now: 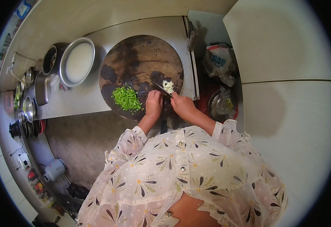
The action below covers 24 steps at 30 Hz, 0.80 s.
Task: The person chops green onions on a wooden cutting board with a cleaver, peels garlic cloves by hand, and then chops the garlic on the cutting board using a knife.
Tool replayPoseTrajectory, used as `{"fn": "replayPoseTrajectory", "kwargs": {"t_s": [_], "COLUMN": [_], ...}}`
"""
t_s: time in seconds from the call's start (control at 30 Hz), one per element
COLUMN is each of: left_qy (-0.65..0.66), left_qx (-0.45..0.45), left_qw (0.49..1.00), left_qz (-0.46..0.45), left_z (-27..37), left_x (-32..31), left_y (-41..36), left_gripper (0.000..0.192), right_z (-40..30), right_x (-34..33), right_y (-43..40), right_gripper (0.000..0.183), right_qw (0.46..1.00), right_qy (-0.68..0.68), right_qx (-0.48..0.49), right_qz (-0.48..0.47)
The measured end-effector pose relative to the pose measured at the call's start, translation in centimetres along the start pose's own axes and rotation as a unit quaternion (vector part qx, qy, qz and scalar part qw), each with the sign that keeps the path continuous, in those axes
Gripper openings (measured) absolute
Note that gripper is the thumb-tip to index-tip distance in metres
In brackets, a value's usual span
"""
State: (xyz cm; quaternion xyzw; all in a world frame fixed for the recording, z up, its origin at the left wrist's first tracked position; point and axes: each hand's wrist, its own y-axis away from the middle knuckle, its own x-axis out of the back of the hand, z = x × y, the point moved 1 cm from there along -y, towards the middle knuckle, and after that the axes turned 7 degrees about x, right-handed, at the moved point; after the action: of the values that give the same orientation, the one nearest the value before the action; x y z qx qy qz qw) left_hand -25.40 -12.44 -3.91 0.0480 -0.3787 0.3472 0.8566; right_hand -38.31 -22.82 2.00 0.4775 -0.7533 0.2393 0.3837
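My right hand [181, 105] is closed round the handle of a kitchen knife [160, 87], whose blade points up and left over the round wooden chopping board [142, 62]. Just beyond the blade lies a small heap of chopped white pieces [168, 86], perhaps garlic. My left hand [154, 102] rests at the board's near part, its fingers curled close to the blade; whether it holds something beneath them is hidden. To its left sits a pile of chopped green vegetable [127, 98], possibly scallion.
A metal basin [93, 68] of whitish liquid stands left of the board, beside a dark pot [44, 63] and a sink [42, 90]. Right of the counter edge [195, 76] are a filled plastic bag [218, 61] and a lidded pot [215, 105].
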Motion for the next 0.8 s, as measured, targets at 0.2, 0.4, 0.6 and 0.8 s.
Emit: {"fn": "replayPoseTrajectory", "kwargs": {"t_s": [0.2, 0.4, 0.6, 0.8], "left_qy": [0.015, 0.007, 0.01, -0.001], "left_qx": [-0.003, 0.004, 0.0, 0.011], "left_qw": [1.0, 1.0, 1.0, 1.0], "left_qz": [0.001, -0.01, -0.004, -0.005], "left_z": [-0.1, -0.2, -0.2, -0.2], "left_x": [0.2, 0.3, 0.3, 0.6], "left_y": [0.1, 0.0, 0.2, 0.4], "left_gripper": [0.012, 0.013, 0.012, 0.011], "right_z": [0.0, -0.6, 0.3, 0.0], "right_x": [0.5, 0.6, -0.3, 0.5], "right_y": [0.1, 0.2, -0.3, 0.5], "right_gripper": [0.017, 0.017, 0.016, 0.017], "right_qw": [1.0, 1.0, 1.0, 1.0], "right_qy": [-0.009, -0.002, -0.024, -0.011], "right_qx": [-0.005, -0.004, -0.009, 0.004], "right_qz": [0.004, -0.015, 0.014, -0.007]}}
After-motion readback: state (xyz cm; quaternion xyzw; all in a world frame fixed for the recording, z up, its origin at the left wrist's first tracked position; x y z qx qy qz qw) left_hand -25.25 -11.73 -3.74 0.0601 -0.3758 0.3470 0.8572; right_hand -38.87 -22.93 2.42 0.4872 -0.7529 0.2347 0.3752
